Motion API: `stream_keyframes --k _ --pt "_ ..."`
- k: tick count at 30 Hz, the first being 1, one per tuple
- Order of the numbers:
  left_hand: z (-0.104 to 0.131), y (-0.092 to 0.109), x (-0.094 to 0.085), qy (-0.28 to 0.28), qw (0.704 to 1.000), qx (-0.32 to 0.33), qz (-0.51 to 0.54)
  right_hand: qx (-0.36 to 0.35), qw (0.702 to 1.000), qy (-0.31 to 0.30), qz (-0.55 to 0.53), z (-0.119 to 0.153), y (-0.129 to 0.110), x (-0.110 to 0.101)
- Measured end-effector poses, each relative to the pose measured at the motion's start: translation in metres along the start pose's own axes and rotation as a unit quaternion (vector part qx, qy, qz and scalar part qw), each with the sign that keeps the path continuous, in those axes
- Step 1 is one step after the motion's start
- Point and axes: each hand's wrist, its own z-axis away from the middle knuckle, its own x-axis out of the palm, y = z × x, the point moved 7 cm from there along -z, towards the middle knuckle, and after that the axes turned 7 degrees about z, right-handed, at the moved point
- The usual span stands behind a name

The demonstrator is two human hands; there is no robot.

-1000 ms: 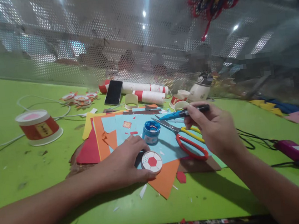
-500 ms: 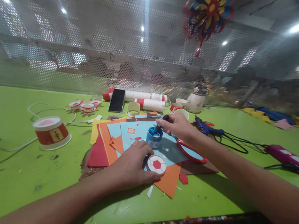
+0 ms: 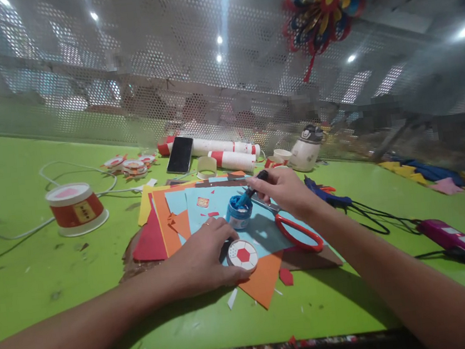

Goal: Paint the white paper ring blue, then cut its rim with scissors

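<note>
My left hand (image 3: 208, 253) grips a round white disc (image 3: 242, 255) with a red hexagon at its middle, fingers and thumb around its edge. Just beyond the disc, a small jar of blue paint (image 3: 239, 212) stands on light blue paper (image 3: 262, 231). My right hand (image 3: 282, 188) pinches a dark-handled brush (image 3: 259, 184), whose blue tip is at the jar's mouth. Scissors with red handles (image 3: 300, 234) lie under and beside my right wrist. Orange paper (image 3: 264, 283) sticks out below the disc.
A red and white paper cup (image 3: 77, 209) stands at the left. Behind the papers lie a phone (image 3: 180, 154) and white tubes (image 3: 233, 160). To the right are a blue glue gun (image 3: 327, 194), its cables and a magenta device (image 3: 458, 241).
My right hand has lifted slightly with the brush, showing more of its handle and of the scissors. My left hand keeps its hold on the disc. The camera view has shifted a little.
</note>
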Motion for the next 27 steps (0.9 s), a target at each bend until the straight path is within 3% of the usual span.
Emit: stream_keyframes --k 6,11,20,23,27 --pt "-0.001 0.002 -0.001 0.002 1.0 0.005 0.003 -0.016 0.995 0.073 -0.065 0.012 -0.009 -0.031" --pt "0.0 0.005 -0.002 -0.002 1.0 0.002 0.003 0.016 0.98 0.117 -0.16 0.019 0.003 -0.039" --pt "-0.001 0.003 -0.001 -0.009 1.0 -0.006 -0.001 0.131 0.933 0.08 -0.324 0.037 0.019 -0.032" --pt "0.0 0.005 -0.001 -0.017 1.0 -0.013 -0.003 0.132 0.936 0.06 -0.322 0.046 0.021 -0.026" --pt "0.0 0.005 -0.001 -0.019 1.0 -0.023 -0.007 0.09 0.971 0.072 -0.211 0.063 0.018 -0.025"
